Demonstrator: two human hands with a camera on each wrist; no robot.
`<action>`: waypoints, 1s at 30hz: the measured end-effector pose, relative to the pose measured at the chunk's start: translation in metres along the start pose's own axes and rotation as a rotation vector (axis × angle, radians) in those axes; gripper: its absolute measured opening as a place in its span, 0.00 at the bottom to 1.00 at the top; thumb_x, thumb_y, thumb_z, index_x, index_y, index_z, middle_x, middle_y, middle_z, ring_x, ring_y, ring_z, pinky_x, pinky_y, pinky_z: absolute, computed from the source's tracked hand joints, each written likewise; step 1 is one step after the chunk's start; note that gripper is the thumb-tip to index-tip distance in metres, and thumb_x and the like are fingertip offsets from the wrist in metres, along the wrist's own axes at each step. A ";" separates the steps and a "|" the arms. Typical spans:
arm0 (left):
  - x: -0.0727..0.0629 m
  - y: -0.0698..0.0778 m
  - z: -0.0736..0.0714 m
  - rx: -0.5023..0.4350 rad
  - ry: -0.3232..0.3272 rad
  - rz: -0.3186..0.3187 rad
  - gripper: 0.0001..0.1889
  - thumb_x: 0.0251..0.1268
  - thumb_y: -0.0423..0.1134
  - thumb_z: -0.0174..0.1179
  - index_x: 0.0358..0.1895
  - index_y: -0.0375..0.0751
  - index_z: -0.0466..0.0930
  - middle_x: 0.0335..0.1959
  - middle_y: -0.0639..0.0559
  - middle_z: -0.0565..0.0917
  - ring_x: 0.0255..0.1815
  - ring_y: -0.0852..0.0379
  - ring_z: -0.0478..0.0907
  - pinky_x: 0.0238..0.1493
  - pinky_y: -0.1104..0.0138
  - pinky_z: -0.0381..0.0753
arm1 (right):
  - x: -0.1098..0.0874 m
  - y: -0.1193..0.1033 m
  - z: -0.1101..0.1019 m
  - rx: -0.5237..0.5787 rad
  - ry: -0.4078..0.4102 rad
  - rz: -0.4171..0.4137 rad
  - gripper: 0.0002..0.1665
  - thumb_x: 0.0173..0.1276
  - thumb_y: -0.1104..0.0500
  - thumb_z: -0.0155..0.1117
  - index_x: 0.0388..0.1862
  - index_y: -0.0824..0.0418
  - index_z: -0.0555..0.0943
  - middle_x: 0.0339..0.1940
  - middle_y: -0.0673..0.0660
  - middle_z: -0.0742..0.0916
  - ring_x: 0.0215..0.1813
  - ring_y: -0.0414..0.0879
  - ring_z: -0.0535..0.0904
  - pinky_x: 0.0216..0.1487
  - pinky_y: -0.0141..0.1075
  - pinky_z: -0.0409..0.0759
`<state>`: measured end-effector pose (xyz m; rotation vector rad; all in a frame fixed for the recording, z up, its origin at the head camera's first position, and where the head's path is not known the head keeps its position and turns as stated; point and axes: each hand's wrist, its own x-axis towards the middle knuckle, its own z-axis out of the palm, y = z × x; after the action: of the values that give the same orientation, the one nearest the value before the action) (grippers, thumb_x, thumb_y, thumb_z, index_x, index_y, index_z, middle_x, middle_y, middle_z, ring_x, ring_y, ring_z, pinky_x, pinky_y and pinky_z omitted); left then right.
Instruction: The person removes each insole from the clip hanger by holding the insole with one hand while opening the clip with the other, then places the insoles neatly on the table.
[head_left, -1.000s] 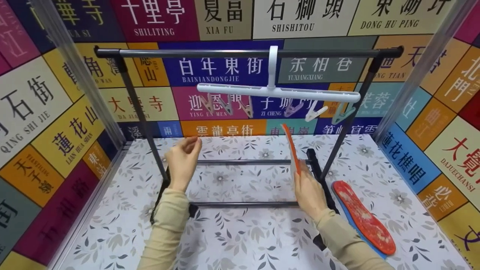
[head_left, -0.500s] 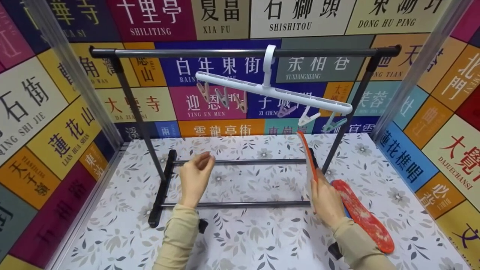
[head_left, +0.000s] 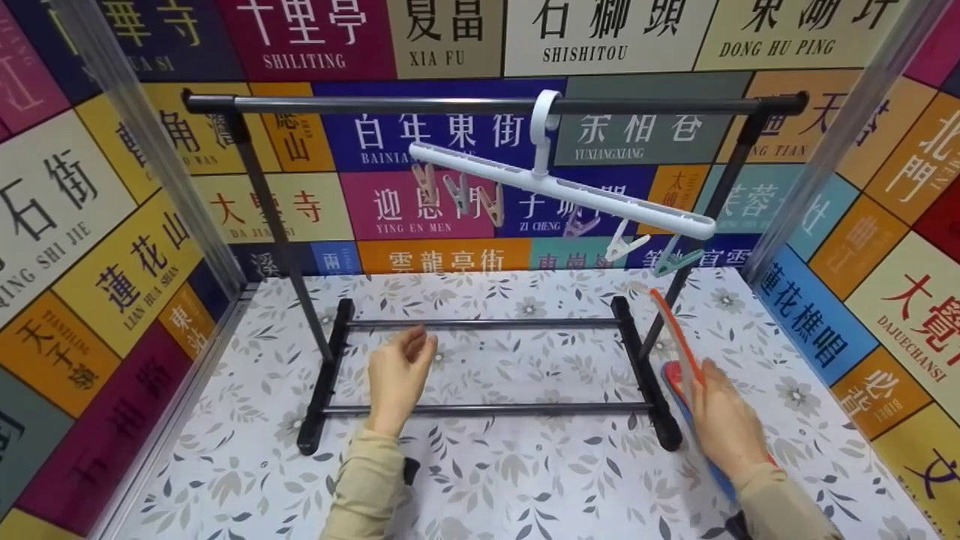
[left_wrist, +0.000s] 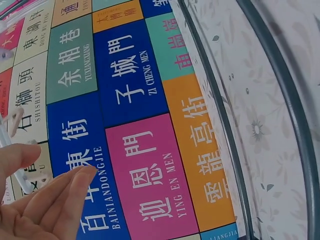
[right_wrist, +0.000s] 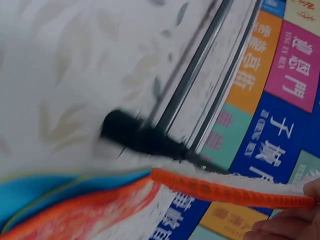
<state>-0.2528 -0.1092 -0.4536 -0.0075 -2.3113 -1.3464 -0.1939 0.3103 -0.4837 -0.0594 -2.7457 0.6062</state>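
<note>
My right hand (head_left: 727, 420) grips a thin shoe insole (head_left: 681, 341) with an orange edge and a pale face, tilted on its edge. The right wrist view shows its orange rim (right_wrist: 225, 192) running into my fingers. Below that hand lies a red insole with a blue underside (head_left: 721, 480), mostly hidden by the hand and the held insole. My left hand (head_left: 401, 379) hovers over the rack's base with nothing in it, fingers loosely bent. A white hanger (head_left: 555, 184) hangs on the rack's top bar, tilted down to the right, with several clothespins (head_left: 622, 244) beneath it.
The dark metal rack (head_left: 420, 105) stands on a leaf-patterned tabletop (head_left: 525, 480). Its upright posts flank the hanger, and two low rods (head_left: 487, 409) join the black feet. Printed sign walls (head_left: 442, 255) close in the back and sides.
My right hand has carried the insole right and down, away from the hanger, over the lying insole. My left hand has lowered and shifted right. The hanger has swung, its right end dropping.
</note>
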 end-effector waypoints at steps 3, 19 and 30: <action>-0.006 0.000 0.003 0.031 -0.019 -0.005 0.19 0.65 0.42 0.65 0.51 0.30 0.83 0.44 0.36 0.88 0.44 0.45 0.88 0.45 0.59 0.86 | -0.004 0.018 -0.008 -0.039 -0.026 0.025 0.32 0.81 0.54 0.40 0.71 0.78 0.61 0.68 0.79 0.69 0.67 0.77 0.65 0.65 0.67 0.64; -0.037 0.007 0.015 0.123 -0.068 0.043 0.21 0.63 0.42 0.67 0.53 0.30 0.82 0.45 0.36 0.87 0.43 0.43 0.88 0.47 0.57 0.86 | -0.013 0.079 -0.002 -0.323 -0.016 0.022 0.30 0.71 0.64 0.54 0.63 0.87 0.63 0.59 0.84 0.73 0.61 0.78 0.70 0.50 0.69 0.75; -0.059 0.006 0.017 0.087 -0.084 0.052 0.21 0.64 0.42 0.66 0.53 0.30 0.82 0.45 0.35 0.87 0.44 0.43 0.88 0.45 0.60 0.86 | -0.014 0.090 0.006 -0.436 -0.099 0.004 0.22 0.68 0.73 0.48 0.54 0.93 0.65 0.50 0.88 0.76 0.52 0.81 0.74 0.44 0.70 0.77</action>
<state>-0.2058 -0.0788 -0.4793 -0.0974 -2.4208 -1.2413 -0.1850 0.3878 -0.5308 -0.1397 -2.9227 0.0010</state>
